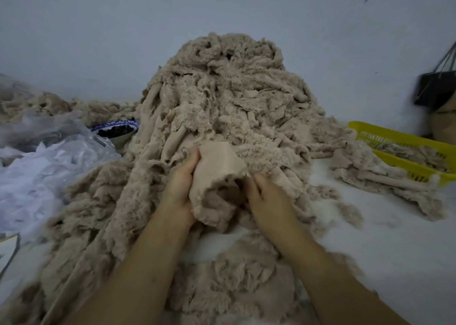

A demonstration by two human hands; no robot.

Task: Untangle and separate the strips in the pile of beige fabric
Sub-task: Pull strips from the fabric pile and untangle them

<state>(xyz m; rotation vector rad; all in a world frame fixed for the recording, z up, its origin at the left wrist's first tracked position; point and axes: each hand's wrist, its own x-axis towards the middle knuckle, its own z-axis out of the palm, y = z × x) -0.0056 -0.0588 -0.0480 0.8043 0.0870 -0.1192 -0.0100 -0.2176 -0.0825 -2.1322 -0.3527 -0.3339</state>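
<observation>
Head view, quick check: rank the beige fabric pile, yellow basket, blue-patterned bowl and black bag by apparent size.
1. beige fabric pile, by far the largest.
2. yellow basket, cut off at the right edge.
3. blue-patterned bowl and black bag: look alike, both partly hidden, so unranked.

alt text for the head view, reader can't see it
Two hands handle a flat beige fabric piece before a tall tangled pile of beige fabric strips: the left hand grips its edge, the right hand meets its lower edge. A yellow plastic basket sits right, clear plastic bags left.
</observation>
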